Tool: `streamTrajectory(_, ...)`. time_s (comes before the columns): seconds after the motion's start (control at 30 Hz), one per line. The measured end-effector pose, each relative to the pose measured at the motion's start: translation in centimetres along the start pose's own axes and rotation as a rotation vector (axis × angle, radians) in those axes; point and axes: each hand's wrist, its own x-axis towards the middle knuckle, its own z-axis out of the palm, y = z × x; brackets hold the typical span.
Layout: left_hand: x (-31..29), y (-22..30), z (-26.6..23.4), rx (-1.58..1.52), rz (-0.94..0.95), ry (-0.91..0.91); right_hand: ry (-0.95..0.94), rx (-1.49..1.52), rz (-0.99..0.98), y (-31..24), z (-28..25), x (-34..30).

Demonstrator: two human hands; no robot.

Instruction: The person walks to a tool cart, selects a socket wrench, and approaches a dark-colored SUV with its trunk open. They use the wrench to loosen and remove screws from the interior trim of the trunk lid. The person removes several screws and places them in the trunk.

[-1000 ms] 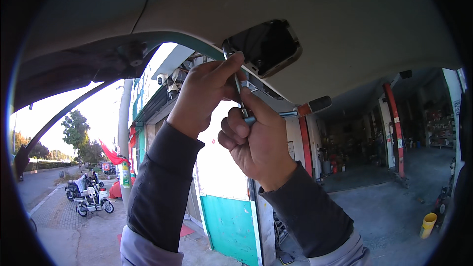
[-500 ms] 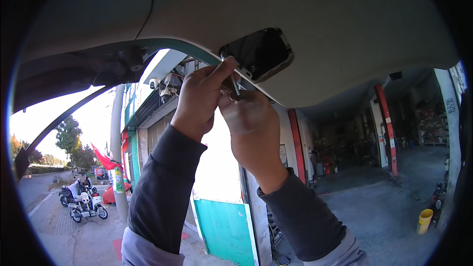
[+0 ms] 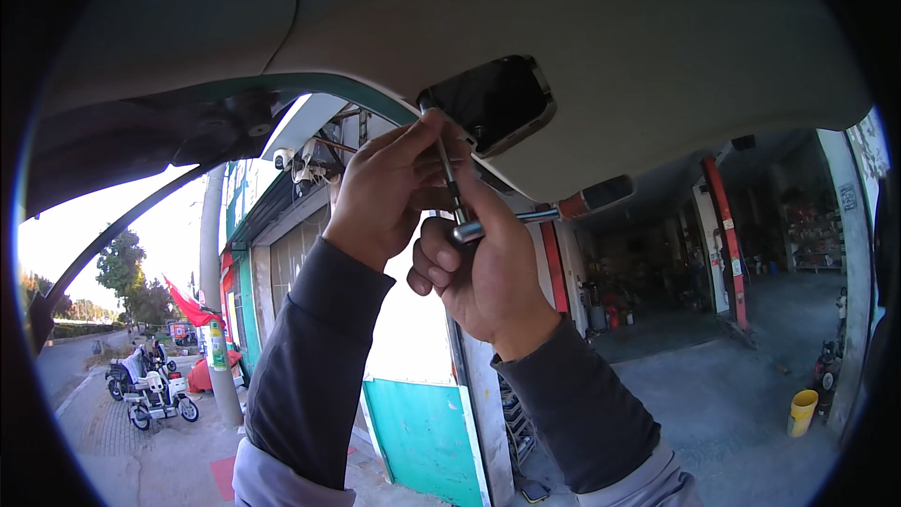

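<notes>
A ratchet wrench (image 3: pixel 539 217) with a long extension bar (image 3: pixel 448 169) runs up to the near left corner of a dark rectangular opening (image 3: pixel 497 101) in the light trim panel overhead. High on the bar, close to the opening, my left hand (image 3: pixel 371 202) pinches it between thumb and fingers. My right hand (image 3: pixel 499 286) is closed around the wrench at its head, with the other fingers curled. From that hand the handle sticks out to the right, ending in a red and black grip. The bar's upper tip is partly hidden at the opening's edge.
The trim panel (image 3: pixel 676 47) spans overhead, with a strut (image 3: pixel 122 221) at left. Beyond stand a pole (image 3: pixel 216 310), scooters (image 3: pixel 155 390), a green and white wall panel (image 3: pixel 422 432), red posts (image 3: pixel 725 235) in a dim workshop, and a yellow bucket (image 3: pixel 802 411).
My right hand has turned and dropped slightly, bringing the wrench head and its handle into sight. It was blurred before. My left hand stays at the bar's upper part.
</notes>
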Motion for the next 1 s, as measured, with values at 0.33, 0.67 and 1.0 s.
streamTrajectory(0.33, 0.5, -2.5, 4.4, -0.038, 0.063, -0.069, 0.172, -0.681, -0.491, -2.3, -3.2, -0.7)
streamTrajectory(0.67, 4.2, -2.1, 6.6, 0.052, 0.096, -0.049, 0.205, -0.981, -0.667, -6.1, -3.1, 1.1)
streamTrajectory(1.0, 4.3, -2.3, 5.8, 0.004, 0.155, 0.027, 0.294, -1.278, -0.584, -7.3, -0.3, 0.3)
